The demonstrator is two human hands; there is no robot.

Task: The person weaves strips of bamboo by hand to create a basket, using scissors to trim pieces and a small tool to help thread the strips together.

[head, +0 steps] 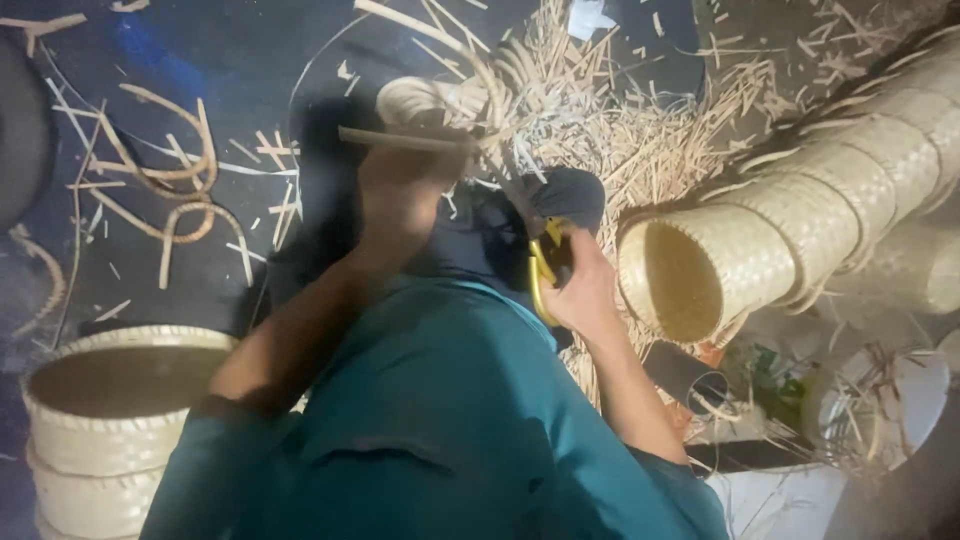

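The left hand [400, 185] is closed around a thin bamboo strip [400, 138] held level over the dark floor, while the right hand [578, 290] grips yellow-handled scissors [545, 262] just right of it, near a stack of woven bamboo baskets [800, 215] lying on its side at right.

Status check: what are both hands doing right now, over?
Left hand grips a bamboo strip. Right hand holds yellow scissors. Woven baskets alongside, scraps ahead.

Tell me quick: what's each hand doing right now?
Left hand: closed around a thin bamboo strip.
Right hand: closed on yellow-handled scissors.
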